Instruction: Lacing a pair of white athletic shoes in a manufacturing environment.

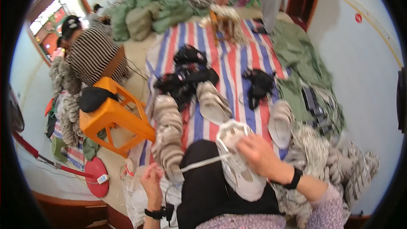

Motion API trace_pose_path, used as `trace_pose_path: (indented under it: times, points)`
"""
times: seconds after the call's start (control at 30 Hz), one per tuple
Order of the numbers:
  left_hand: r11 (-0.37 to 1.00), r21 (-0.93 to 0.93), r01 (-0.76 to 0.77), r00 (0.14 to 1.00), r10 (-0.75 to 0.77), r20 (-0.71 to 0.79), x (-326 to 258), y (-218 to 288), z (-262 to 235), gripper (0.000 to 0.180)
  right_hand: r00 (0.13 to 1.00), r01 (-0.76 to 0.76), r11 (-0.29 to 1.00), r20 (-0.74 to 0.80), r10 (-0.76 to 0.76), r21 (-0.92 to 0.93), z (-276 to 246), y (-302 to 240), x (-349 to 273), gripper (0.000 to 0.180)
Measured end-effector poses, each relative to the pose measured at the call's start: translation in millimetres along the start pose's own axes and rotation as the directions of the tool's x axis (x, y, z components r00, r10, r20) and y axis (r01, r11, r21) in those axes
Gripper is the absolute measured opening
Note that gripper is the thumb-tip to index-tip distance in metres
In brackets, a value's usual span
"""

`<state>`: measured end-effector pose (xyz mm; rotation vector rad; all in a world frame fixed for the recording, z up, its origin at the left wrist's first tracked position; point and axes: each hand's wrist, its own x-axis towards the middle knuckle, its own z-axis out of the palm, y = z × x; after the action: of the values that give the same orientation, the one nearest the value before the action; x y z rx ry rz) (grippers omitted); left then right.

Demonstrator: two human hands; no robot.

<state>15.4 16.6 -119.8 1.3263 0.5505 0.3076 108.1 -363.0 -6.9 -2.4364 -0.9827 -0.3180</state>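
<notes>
A white shoe upper with cut-out sides lies toe toward me over my black-clad lap. My right hand is closed at its lacing area, fingers curled on its right side. From there a flat pale shoelace stretches left, pulled nearly straight. My left hand is raised at the lace's left end, fingertips pinched together; the lace's last stretch blends with the shoes behind. Just beyond that hand stands a long row of nested beige shoe uppers.
Ahead, a striped sheet carries black shoe uppers and more beige stacks. Left is an orange stool with a black cap on it. Piled laces and uppers lie right. Green sacks and people are farther off.
</notes>
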Motion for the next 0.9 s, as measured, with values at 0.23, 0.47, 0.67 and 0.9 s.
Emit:
trace_pose_path:
  times: [0.23, 0.47, 0.67, 0.9]
  points:
    - [0.997, 0.041, 0.06, 0.97, -0.068, 0.232, -12.8, 18.3, 54.2, 0.023, 0.944, 0.236, 0.967, 0.261, -0.204, -0.095, 1.0, -8.0, 14.7, 0.022]
    - [0.994, 0.065, 0.091, 0.815, -0.112, 0.568, -28.0, 54.5, 106.7, 0.027, 0.951, 0.166, 0.985, 0.273, -0.146, -0.051, -8.1, -20.2, 28.1, 0.019]
    - [0.885, 0.337, 0.322, 0.469, -0.458, 0.755, -56.9, 71.4, 168.5, 0.035, 0.886, 0.333, 0.397, -0.14, -0.442, 0.855, -48.2, -131.8, 20.6, 0.018]
    - [0.927, 0.374, 0.013, 0.585, -0.31, 0.749, -79.4, 103.2, 160.1, 0.029, 0.983, 0.181, 0.88, -0.075, -0.165, 0.439, -45.5, -107.5, -12.0, 0.033]
